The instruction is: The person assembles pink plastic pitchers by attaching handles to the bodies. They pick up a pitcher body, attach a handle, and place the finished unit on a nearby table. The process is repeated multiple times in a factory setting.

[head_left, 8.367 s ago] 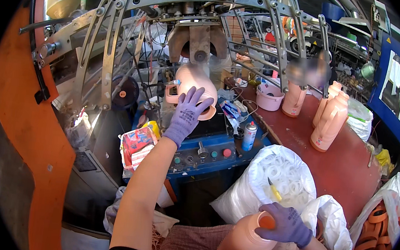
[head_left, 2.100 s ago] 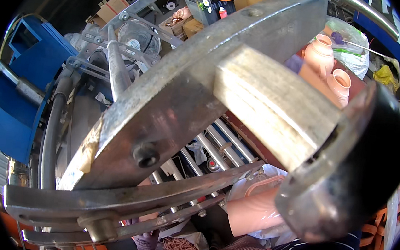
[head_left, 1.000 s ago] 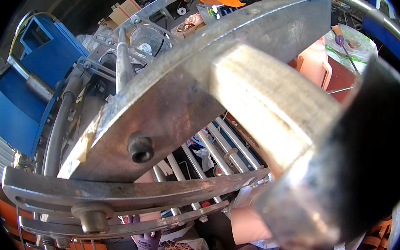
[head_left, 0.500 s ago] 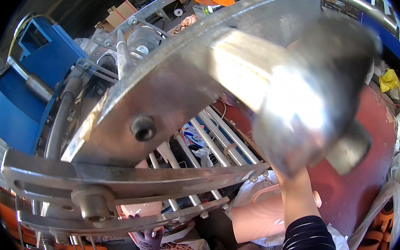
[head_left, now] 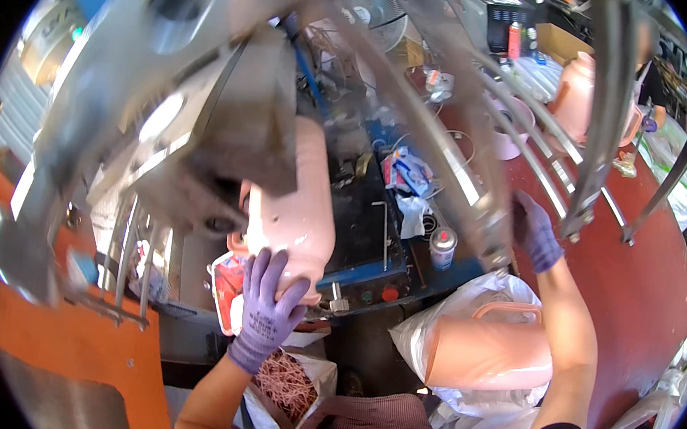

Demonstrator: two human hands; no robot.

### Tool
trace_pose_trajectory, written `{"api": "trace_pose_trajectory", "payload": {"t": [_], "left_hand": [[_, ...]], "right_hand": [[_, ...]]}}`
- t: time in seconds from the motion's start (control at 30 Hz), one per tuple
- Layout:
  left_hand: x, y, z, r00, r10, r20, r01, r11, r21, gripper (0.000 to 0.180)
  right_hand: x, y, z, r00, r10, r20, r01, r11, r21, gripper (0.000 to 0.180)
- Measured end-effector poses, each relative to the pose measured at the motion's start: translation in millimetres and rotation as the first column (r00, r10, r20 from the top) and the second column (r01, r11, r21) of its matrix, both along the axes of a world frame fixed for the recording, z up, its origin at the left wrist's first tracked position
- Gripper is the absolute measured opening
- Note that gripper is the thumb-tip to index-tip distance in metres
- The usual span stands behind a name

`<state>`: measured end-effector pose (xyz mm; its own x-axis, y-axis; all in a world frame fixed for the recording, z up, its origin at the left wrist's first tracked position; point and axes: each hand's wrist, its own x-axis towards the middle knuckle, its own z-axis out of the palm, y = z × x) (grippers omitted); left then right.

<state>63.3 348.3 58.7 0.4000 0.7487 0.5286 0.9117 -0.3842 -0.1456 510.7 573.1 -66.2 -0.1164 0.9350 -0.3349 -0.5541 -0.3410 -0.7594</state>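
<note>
My left hand (head_left: 267, 306), in a purple glove, presses against the bottom of a pale pink plastic jug (head_left: 293, 210) that hangs under the grey metal mould block (head_left: 226, 145) of a machine. My right hand (head_left: 534, 231), also gloved in purple, grips a grey metal bar of the machine's swinging frame (head_left: 477, 202) above the red table. A second pink jug with a handle (head_left: 489, 354) lies in a white plastic bag by my lap.
A red table (head_left: 643, 285) on the right carries more pink jugs (head_left: 577, 92) and white bags. A spray can (head_left: 442, 247) stands on the blue control panel with buttons (head_left: 378, 284). An orange machine panel (head_left: 66, 345) fills the lower left. A bag of pink plastic scraps (head_left: 294, 383) sits below.
The metal frame that filled the view has swung up and away. My left hand now rests on the pink jug under the mould, and my right hand has gone to the frame bar.
</note>
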Motion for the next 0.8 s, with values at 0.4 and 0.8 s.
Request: {"api": "trace_pose_trajectory", "payload": {"t": [0.4, 0.8], "left_hand": [[-16, 4, -14, 0.979, -0.187, -0.085, 0.203, 0.942, 0.266, 0.059], [-21, 14, -17, 0.977, -0.091, -0.191, 0.134, 0.964, 0.23, 0.075]], "right_hand": [[-64, -171, 44, 0.804, -0.109, 0.585, -0.138, 0.922, 0.362, 0.027], [-100, -435, -3, 0.503, 0.041, 0.863, -0.551, 0.785, 0.284, 0.028]]}}
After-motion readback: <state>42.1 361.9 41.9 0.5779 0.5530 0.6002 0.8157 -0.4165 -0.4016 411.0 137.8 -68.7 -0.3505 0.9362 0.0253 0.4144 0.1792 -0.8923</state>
